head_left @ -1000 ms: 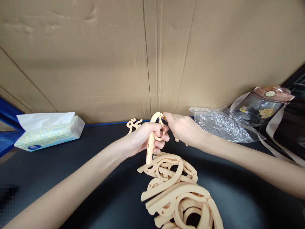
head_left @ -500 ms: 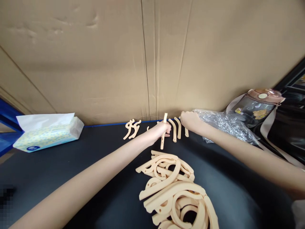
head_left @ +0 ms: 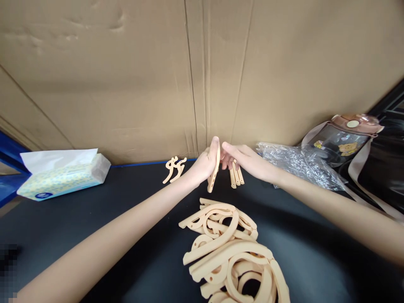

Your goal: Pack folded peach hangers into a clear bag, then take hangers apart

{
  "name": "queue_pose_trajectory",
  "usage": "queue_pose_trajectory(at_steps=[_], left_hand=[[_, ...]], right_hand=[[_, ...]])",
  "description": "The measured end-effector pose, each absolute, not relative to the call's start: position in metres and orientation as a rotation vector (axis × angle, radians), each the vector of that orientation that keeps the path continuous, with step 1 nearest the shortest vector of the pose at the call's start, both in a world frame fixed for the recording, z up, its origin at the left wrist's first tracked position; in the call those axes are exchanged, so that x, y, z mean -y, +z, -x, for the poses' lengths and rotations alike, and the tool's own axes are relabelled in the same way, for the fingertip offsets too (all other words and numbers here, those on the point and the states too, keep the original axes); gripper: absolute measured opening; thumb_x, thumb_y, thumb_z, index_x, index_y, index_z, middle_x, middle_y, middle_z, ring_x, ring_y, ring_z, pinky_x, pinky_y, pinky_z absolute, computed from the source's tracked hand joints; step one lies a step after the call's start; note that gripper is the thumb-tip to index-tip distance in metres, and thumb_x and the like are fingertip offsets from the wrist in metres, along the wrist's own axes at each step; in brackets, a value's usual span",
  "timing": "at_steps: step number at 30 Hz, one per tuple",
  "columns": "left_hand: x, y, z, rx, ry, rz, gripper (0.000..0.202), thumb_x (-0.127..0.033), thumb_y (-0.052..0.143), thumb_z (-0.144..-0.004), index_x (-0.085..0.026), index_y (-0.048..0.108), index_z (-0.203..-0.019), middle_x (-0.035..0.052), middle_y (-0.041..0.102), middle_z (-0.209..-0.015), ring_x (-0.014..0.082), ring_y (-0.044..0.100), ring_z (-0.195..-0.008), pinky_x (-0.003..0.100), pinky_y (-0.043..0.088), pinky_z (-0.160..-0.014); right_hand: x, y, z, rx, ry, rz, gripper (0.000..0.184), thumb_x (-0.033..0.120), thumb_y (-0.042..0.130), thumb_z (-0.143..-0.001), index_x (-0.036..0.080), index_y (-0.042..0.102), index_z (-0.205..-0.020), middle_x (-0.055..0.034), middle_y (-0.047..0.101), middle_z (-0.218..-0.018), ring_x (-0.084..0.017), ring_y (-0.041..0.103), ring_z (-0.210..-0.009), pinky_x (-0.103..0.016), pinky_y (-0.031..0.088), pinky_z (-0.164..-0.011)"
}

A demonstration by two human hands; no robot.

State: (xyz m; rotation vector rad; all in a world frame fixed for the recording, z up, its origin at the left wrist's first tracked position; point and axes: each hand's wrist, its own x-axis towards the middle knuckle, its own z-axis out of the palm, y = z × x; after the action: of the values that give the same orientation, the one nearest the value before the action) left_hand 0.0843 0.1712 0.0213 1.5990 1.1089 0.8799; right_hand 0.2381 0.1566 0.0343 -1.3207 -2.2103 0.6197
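Observation:
My left hand [head_left: 206, 163] is closed around a beige hanger arm [head_left: 213, 176], a narrow strip with slots along its edge. The strip stands tilted, pinned between the thumb and the fingers. Just to its right is my right hand [head_left: 241, 158], its thumb raised apart from its curled fingers. Several beige hanger arms [head_left: 237, 179] lie side by side on the table under those fingers, their upper ends hidden. Beige hanger hook pieces [head_left: 173, 169] rest left of my left hand. Nearer to me is a pile of beige folding hangers [head_left: 232, 252].
A tissue pack [head_left: 66, 174] sits at the left on the black table [head_left: 151, 244]. Crumpled clear plastic wrap [head_left: 299, 166] lies at the right, against a strapped drinking bottle [head_left: 344, 141]. A cardboard wall [head_left: 142, 84] rises along the back edge.
My right hand has moved left, its fist loosening. The strips beneath it now lie closer together. My left hand has shifted slightly left and up, turning its hanger arm.

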Motion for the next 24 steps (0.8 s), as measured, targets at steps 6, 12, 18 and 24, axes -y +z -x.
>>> queue_pose_trajectory(at_steps=[6,12,18,24], left_hand=[[-0.166,0.053,-0.066,-1.101,1.082,-1.65,0.028,-0.033,0.041,-0.101,-0.018,0.045,-0.078,-0.0003,0.055,-0.07,0.0097,0.053,-0.054,0.018,0.042,-0.048],[-0.156,0.07,-0.047,-1.052,0.974,-1.796,0.025,-0.024,0.051,-0.096,-0.015,0.053,-0.073,-0.0042,0.042,-0.062,0.0053,0.035,-0.048,0.014,0.025,-0.042],[-0.158,0.059,-0.055,-1.07,0.91,-1.768,0.032,-0.026,0.033,-0.103,-0.017,0.047,-0.077,-0.0066,0.036,-0.052,0.0065,0.026,-0.042,0.016,0.021,-0.039],[-0.155,0.034,-0.06,-1.131,0.901,-1.748,0.033,-0.026,0.032,-0.102,-0.018,0.04,-0.071,-0.0064,0.032,-0.054,0.0076,0.027,-0.044,0.017,0.021,-0.041]], right_hand=[[-0.156,0.043,-0.238,1.851,0.825,1.003,0.033,0.047,0.058,-0.088,0.016,0.062,-0.08,-0.0014,0.064,-0.073,-0.012,0.057,-0.065,-0.027,0.045,-0.062],[-0.157,0.057,-0.249,1.96,0.313,1.144,0.019,0.03,0.054,-0.091,0.017,0.063,-0.104,-0.0004,0.064,-0.079,-0.013,0.056,-0.066,-0.028,0.042,-0.062],[-0.156,0.061,-0.239,2.243,-0.626,1.389,0.031,0.025,0.034,-0.101,0.015,0.063,-0.104,-0.0093,0.066,-0.088,-0.02,0.058,-0.074,-0.031,0.02,-0.053],[-0.17,0.045,-0.243,2.417,-0.077,1.394,0.02,0.01,0.047,-0.089,0.015,0.063,-0.099,-0.0083,0.066,-0.079,-0.017,0.051,-0.059,-0.031,0.018,-0.054]])
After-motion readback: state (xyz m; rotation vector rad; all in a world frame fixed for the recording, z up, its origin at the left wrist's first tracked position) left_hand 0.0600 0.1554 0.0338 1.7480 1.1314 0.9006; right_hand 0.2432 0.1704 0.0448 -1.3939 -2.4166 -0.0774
